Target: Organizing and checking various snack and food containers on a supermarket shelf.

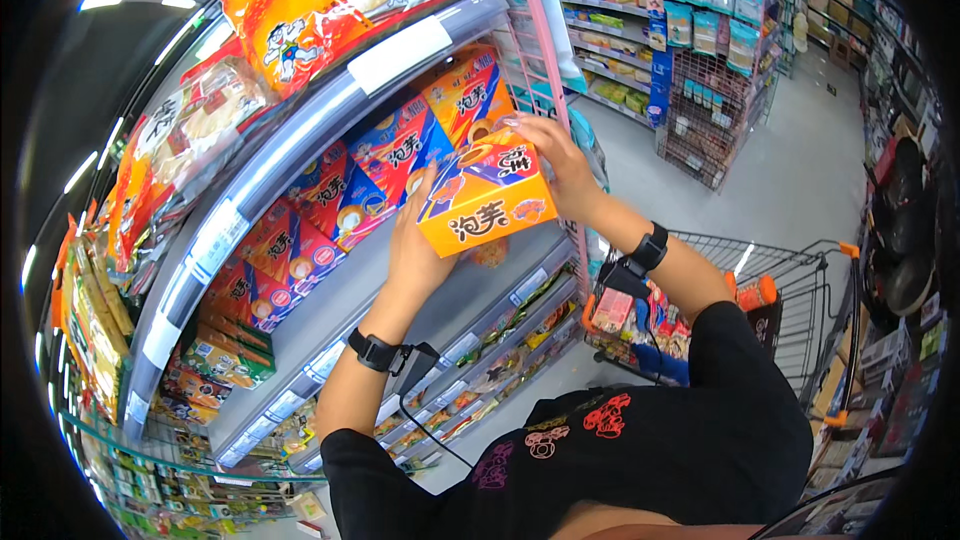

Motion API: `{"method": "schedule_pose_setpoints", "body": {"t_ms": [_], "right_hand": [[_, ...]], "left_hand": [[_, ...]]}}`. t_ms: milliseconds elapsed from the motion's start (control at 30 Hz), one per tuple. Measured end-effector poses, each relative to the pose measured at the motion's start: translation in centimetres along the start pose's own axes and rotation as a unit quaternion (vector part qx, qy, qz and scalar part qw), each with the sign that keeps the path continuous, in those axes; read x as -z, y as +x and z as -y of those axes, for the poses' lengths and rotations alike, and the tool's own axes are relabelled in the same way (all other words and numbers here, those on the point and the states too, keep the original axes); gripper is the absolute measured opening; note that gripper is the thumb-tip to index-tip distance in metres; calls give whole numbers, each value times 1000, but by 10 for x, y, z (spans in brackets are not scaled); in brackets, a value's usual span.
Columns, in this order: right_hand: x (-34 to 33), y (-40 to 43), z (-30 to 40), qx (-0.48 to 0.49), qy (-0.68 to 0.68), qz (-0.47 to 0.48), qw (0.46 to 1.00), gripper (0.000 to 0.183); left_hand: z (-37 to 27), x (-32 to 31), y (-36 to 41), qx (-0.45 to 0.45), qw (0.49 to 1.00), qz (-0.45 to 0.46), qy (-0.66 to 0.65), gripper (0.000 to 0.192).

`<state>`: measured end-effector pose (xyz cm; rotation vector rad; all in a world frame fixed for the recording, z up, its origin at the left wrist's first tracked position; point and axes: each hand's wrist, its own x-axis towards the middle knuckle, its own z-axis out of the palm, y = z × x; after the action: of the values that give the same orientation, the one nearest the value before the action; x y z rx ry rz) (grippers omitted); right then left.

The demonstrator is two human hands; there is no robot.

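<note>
An orange snack box [491, 199] with blue and red panels is held between both hands in front of a store shelf. My left hand [421, 240] grips its left side, the thumb lying along the near edge. On the right side, my right hand [556, 161] holds the box with its fingers over the far corner. Behind it, several similar boxes [401, 142] stand in a row on the shelf [360, 262]. Both wrists wear black straps with small devices and cables.
Large snack bags [300, 37] lie on the upper shelf above the boxes. A pink wire rack [544, 37] bounds the shelf on the right. Behind my right arm stands a shopping cart [795, 300] holding packages. Lower shelves [480, 367] carry packets, and a green box [229, 356] stands at left.
</note>
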<state>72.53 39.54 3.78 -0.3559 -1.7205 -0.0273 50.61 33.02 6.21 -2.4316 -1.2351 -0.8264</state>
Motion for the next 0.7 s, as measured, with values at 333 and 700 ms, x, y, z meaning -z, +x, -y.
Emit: {"method": "schedule_pose_setpoints", "body": {"t_ms": [333, 700], "right_hand": [[-3, 2, -49, -59, -10, -7, 998, 72], [-18, 1, -66, -103, -112, -10, 988, 61]], "left_hand": [[13, -50, 33, 76, 997, -22, -27, 29], [3, -53, 56, 87, 993, 81, -2, 89]]}}
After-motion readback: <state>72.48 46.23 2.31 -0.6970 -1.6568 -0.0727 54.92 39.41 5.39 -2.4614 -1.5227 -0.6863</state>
